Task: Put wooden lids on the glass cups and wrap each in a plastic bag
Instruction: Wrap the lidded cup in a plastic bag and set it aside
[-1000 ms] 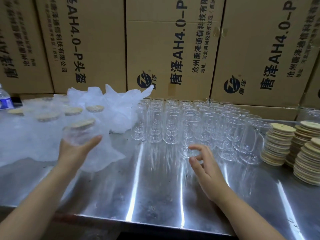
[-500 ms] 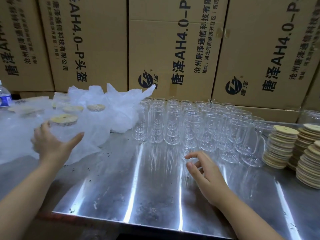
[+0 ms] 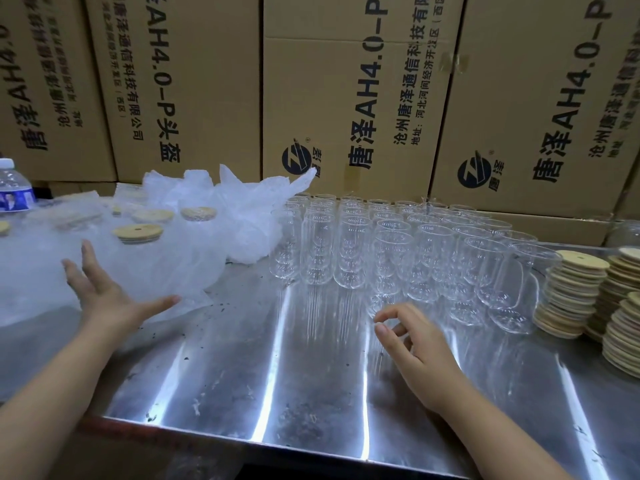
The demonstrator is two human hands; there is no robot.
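Observation:
Several empty glass cups (image 3: 394,251) stand in rows at the middle back of the steel table (image 3: 277,375). Stacks of round wooden lids (image 3: 571,292) rise at the right. On the left, several lidded cups wrapped in clear plastic bags (image 3: 138,237) stand bunched together. My left hand (image 3: 107,292) hovers open, fingers spread, just in front of the nearest wrapped cup and apart from it. My right hand (image 3: 412,337) hangs over the table just in front of the empty cups, fingers loosely curled, holding nothing.
Large printed cardboard boxes (image 3: 346,98) form a wall right behind the table. A water bottle (image 3: 14,188) stands at the far left. Loose crumpled plastic (image 3: 249,209) lies between the wrapped cups and the empty ones. The table's front edge (image 3: 277,445) runs close to me.
My left hand carried a wrapped, lidded cup leftward, set it among the other wrapped cups and let go. My right hand stayed almost still in front of the empty cups.

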